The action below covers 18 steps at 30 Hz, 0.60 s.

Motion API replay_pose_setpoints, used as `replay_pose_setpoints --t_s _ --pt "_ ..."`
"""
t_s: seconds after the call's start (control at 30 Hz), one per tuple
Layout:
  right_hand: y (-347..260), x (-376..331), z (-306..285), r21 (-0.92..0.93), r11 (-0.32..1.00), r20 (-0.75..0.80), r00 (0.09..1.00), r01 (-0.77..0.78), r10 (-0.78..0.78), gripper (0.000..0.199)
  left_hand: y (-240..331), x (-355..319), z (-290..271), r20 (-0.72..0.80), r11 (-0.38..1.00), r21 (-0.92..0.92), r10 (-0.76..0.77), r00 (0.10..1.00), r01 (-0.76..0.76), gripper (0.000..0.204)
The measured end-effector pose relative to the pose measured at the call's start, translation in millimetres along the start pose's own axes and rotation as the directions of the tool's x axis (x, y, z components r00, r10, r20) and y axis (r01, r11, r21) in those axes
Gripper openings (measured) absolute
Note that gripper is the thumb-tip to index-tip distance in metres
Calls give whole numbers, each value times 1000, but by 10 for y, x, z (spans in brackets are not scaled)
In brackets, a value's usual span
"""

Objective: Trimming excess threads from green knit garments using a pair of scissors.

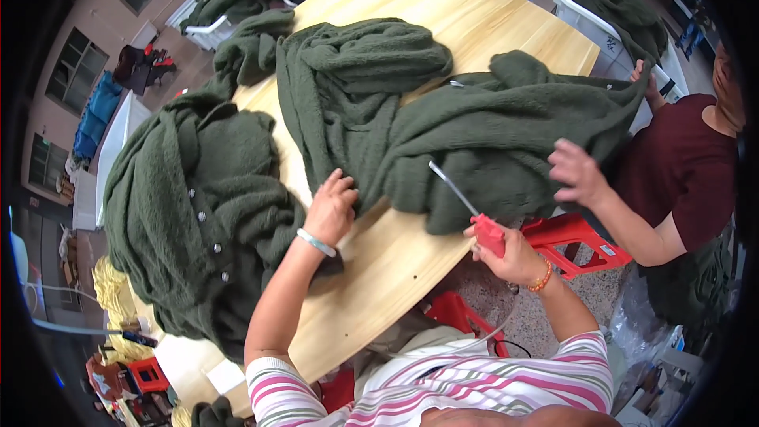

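Note:
Dark green fleece garments (332, 103) lie heaped across the light wooden table (360, 292). My left hand (330, 209), with a pale bracelet at the wrist, rests at the near edge of the middle heap, its fingers curled against the fleece. In my right hand (518, 259) is a red-handled tool (489, 236) with a long thin metal shaft. The shaft points up and left, over the fleece garment on the right (506, 122). Another fleece garment with a row of shiny round fasteners (217, 248) hangs over the table's left side.
A co-worker in a dark red shirt (684, 166) sits at the right, one hand (575, 172) raised beside the fleece. Red plastic stools (573, 237) stand below the table edge. White bins (581, 4) hold more green fleece. Yellow cloth (115, 292) is piled at the left.

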State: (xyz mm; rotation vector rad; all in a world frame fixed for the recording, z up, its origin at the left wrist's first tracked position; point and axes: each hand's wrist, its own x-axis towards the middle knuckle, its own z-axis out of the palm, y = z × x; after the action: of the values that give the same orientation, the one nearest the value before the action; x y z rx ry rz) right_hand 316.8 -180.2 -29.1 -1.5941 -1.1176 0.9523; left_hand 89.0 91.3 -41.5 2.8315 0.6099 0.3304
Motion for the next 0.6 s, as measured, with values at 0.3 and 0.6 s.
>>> replay_pose_setpoints --t_s 0.3,0.6 --pt "-68 10 174 -236 970 -61 995 61 -78 26 670 -919 -321 5 995 -9 -97 995 97 67" --pt "-186 -76 336 -226 962 15 988 155 -156 41 363 -1033 -109 -156 979 197 -22 988 53 33"
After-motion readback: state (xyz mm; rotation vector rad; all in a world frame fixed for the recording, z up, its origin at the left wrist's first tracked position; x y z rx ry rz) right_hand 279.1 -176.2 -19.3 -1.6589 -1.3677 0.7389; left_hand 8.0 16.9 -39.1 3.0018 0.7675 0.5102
